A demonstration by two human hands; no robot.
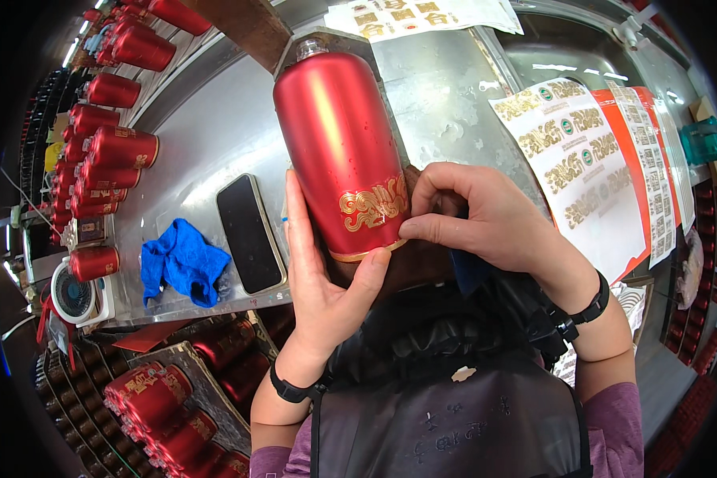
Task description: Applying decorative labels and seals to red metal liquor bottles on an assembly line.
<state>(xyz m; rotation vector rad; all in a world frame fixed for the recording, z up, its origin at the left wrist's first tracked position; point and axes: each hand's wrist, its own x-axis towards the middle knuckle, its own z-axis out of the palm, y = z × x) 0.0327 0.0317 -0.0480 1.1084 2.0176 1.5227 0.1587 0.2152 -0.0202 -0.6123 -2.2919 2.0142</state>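
A large glossy red bottle (327, 119) with a clear neck lies tilted in front of me, its base toward me. Near that base it carries a gold ornamental decal (370, 205), and a thin gold band rings its bottom edge. My left hand (327, 283) cradles the bottle's lower end, fingers along the left side and thumb at the base. On the right, my right hand (470, 211) has its fingers curled, with the thumb tip pressed to the bottle beside the decal's lower right edge. Its inner fingertips are partly hidden.
Left of the bottle, a black phone (251, 233) and a crumpled blue cloth (185, 261) lie on the metal table (195, 159). Decal sheets (570, 151) lie to the right, more at the top. Red bottles (119, 151) crowd the far left beside a small fan (74, 292).
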